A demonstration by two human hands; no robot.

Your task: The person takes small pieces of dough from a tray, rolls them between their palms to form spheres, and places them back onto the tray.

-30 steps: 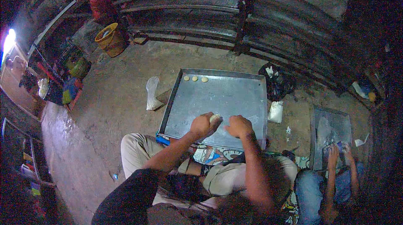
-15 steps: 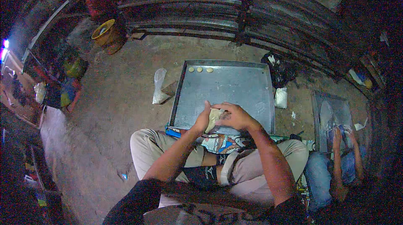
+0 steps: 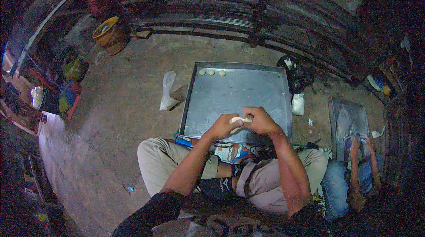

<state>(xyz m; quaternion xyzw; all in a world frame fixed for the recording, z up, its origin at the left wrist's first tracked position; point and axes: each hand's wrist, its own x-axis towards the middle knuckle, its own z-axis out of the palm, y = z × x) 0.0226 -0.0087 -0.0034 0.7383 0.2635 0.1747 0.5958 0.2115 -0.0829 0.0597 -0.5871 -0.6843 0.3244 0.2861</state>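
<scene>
A baking tray point(image 3: 239, 100) lies on the floor point(image 3: 133, 86) before the knees — three dough discs point(image 3: 212, 72) at its 11 o'clock corner, a plastic bag point(image 3: 168, 91) at its 9, another bag point(image 3: 298, 104) at 3 — a second tray point(image 3: 349, 122) beyond.

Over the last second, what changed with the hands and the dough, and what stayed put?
The left hand and right hand, slightly apart a second ago, have closed together over the near edge of the metal tray; both now pinch the pale dough piece, first seen at the left hand only. The three dough rounds stay in the tray's far left corner. The neighbouring person's hands remain at the smaller tray.
</scene>
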